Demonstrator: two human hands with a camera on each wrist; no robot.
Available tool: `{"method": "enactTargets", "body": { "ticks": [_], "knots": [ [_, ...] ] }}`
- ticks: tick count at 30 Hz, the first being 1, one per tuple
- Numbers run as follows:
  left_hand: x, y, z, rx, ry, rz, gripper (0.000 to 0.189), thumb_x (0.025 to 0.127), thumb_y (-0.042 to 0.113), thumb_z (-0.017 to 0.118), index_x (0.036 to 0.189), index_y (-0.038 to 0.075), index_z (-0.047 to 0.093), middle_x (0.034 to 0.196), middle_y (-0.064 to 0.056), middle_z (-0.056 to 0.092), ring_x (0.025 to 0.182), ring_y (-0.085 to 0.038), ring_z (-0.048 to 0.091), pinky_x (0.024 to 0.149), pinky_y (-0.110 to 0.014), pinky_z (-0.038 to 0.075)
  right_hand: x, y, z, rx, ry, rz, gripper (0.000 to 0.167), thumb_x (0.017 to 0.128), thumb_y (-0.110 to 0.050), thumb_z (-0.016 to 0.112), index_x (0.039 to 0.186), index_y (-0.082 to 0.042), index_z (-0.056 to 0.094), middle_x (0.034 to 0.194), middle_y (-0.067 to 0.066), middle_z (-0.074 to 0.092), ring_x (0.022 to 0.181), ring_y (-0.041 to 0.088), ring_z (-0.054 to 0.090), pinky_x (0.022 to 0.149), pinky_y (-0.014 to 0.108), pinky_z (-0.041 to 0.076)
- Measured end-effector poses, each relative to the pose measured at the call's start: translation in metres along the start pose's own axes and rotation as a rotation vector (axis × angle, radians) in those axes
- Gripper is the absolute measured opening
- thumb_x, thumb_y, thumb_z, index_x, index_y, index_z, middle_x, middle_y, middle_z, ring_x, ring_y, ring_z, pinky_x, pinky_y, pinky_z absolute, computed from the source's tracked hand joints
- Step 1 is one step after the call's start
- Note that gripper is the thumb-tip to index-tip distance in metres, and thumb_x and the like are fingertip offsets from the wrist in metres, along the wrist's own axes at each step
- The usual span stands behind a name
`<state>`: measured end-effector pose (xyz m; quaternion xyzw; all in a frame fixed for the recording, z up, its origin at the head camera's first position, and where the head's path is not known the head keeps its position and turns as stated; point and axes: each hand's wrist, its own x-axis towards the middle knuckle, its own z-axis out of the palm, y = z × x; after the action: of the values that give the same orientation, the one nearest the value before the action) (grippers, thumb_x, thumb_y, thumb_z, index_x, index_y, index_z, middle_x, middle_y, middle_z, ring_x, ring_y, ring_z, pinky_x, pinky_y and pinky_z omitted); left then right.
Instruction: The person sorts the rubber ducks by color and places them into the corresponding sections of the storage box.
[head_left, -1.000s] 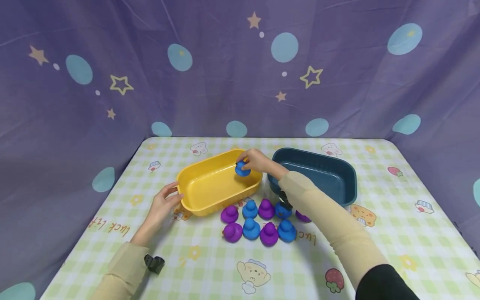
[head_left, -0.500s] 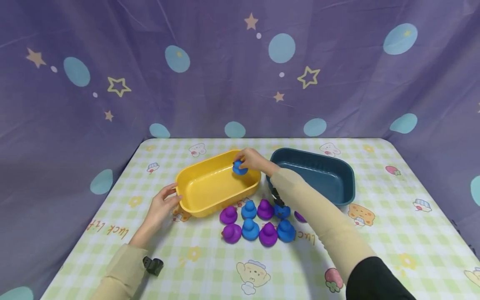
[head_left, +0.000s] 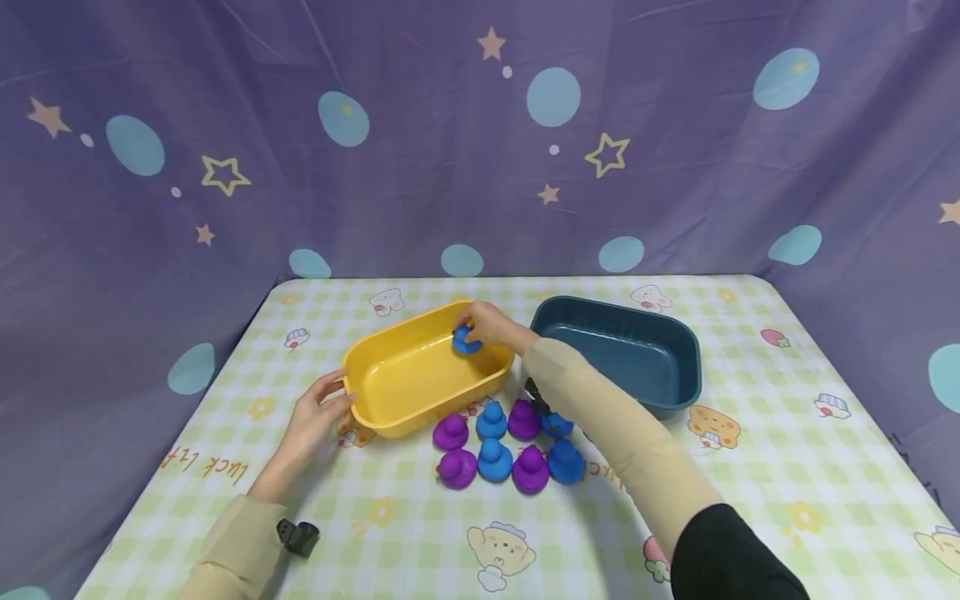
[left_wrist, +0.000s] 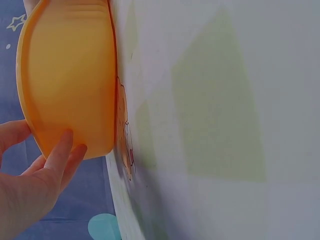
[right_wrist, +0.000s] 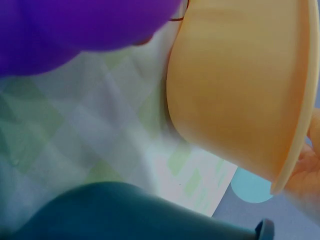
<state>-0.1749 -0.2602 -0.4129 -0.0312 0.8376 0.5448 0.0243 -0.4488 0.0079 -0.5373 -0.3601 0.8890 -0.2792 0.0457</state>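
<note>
My right hand (head_left: 491, 323) holds a blue rubber duck (head_left: 467, 341) low inside the far right end of the yellow basin (head_left: 412, 379). In the right wrist view, that hand (right_wrist: 306, 172) shows beyond the basin's rim and the duck is hidden behind the wall. The left hand (head_left: 318, 408) grips the basin's left end; in the left wrist view its fingers (left_wrist: 60, 150) lie on the outer wall, with the thumb at the rim. In front of the basin, purple rubber ducks (head_left: 452, 432) and blue rubber ducks (head_left: 495, 460) stand in two rows.
A dark teal basin (head_left: 652, 354) stands right of the yellow one, partly behind my right sleeve (head_left: 600, 400). The checked tablecloth (head_left: 390, 550) carries printed figures. A purple curtain (head_left: 420, 167) hangs behind the table.
My right hand has moved the blue duck slightly left and lower within the yellow basin. The right forearm, shifted left, now hides the purple duck at the row's right end. The left hand stays put.
</note>
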Motion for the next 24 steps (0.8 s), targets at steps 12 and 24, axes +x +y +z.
{"method": "enactTargets", "body": {
  "ticks": [12, 24],
  "knots": [
    [0.001, -0.001, 0.0, -0.072, -0.014, 0.0, 0.054, 0.088, 0.014, 0.053, 0.135, 0.001, 0.03, 0.13, -0.023, 0.037, 0.082, 0.012, 0.05, 0.074, -0.01, 0.043, 0.022, 0.037, 0.026, -0.054, -0.003, -0.058, 0.032, 0.067, -0.017, 0.078, 0.09, -0.035, 0.065, 0.089, -0.021, 0.059, 0.085, 0.0, 0.052, 0.076, 0.019, 0.044],
    [0.002, 0.0, 0.0, -0.051, -0.006, -0.03, 0.055, 0.088, 0.016, 0.053, 0.136, 0.003, 0.03, 0.131, -0.021, 0.036, 0.09, 0.004, 0.051, 0.076, -0.012, 0.043, -0.059, -0.123, -0.069, 0.055, -0.11, 0.128, 0.024, 0.076, 0.0, 0.066, 0.099, -0.008, 0.067, 0.1, 0.002, 0.064, 0.095, 0.016, 0.057, 0.081, 0.022, 0.046]
  ]
}}
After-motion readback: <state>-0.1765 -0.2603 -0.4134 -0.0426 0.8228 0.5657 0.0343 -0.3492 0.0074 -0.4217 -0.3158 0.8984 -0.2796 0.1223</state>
